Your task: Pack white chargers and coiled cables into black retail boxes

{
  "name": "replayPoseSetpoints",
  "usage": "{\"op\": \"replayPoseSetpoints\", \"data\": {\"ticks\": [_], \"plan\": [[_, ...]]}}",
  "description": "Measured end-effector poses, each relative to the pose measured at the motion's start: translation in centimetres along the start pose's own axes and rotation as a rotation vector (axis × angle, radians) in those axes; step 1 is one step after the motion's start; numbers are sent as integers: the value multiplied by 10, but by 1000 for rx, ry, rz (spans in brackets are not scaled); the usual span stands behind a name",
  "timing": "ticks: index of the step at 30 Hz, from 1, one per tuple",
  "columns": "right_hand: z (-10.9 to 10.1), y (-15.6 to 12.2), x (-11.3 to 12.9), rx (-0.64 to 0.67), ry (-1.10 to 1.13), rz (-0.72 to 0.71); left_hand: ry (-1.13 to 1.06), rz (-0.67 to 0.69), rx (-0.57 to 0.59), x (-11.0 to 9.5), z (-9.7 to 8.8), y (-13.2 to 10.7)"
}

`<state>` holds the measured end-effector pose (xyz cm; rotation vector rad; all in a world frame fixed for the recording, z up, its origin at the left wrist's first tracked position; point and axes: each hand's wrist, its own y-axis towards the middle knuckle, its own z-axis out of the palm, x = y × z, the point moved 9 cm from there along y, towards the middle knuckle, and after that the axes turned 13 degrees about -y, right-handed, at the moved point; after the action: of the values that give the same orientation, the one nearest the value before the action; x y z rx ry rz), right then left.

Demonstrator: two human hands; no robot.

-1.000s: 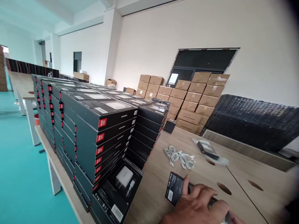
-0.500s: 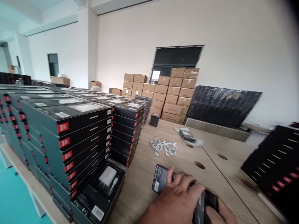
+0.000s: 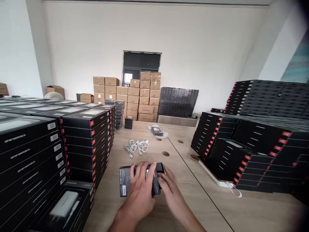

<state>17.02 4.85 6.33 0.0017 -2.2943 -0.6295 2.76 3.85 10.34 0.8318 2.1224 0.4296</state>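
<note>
My left hand (image 3: 142, 185) is closed over the top of a small dark box (image 3: 124, 182) with fine print and a white barcode label on its left end. Against the box's right end, my right hand (image 3: 170, 183) has its thumb and fingers closed around a black part (image 3: 159, 167); whether this is a separate piece or the box's inner tray is hard to tell. Both hands hold the box just over the wooden table (image 3: 178, 196). Beyond them on the tabletop are coiled white cables (image 3: 136, 146).
Tall stacks of black boxes (image 3: 83, 145) line the left; an open-topped box (image 3: 64, 204) there shows a white charger. More black boxes (image 3: 224, 161) are piled at right. A small package (image 3: 156, 130) lies farther back, before cartons (image 3: 146, 93) and black trays (image 3: 178, 101).
The view has swung to the right, bringing the right-hand box stacks fully into sight. My hands and the box now appear farther left, with my right forearm visible.
</note>
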Motion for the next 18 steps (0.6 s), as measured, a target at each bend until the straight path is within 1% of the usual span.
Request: {"op": "replayPoseSetpoints", "data": {"ticks": [2,3,6,8,9,11,13,15,16,18], "plan": [[-1,1,-3,26,124,42,20,7,-13,-1,-1,1],[-5,2,-3,20,192,59,29,3,-21,0,-2,2],[-27,6,-16,-60,485,185,69,-45,-32,5,-6,4],[-40,8,-35,-135,692,311,117,-119,-20,15,-7,2],[-45,9,-46,-173,758,371,149,-175,-8,24,-7,0],[-50,9,-66,-199,771,456,225,-307,10,44,-8,-7],[-47,9,-80,-141,699,495,296,-410,-10,63,-11,-13],[-34,7,-84,-21,621,494,292,-437,-66,73,-13,-14],[-26,5,-83,43,588,488,237,-423,-92,74,-12,-13],[-10,1,-77,152,520,459,31,-363,-105,72,-4,-8]]}}
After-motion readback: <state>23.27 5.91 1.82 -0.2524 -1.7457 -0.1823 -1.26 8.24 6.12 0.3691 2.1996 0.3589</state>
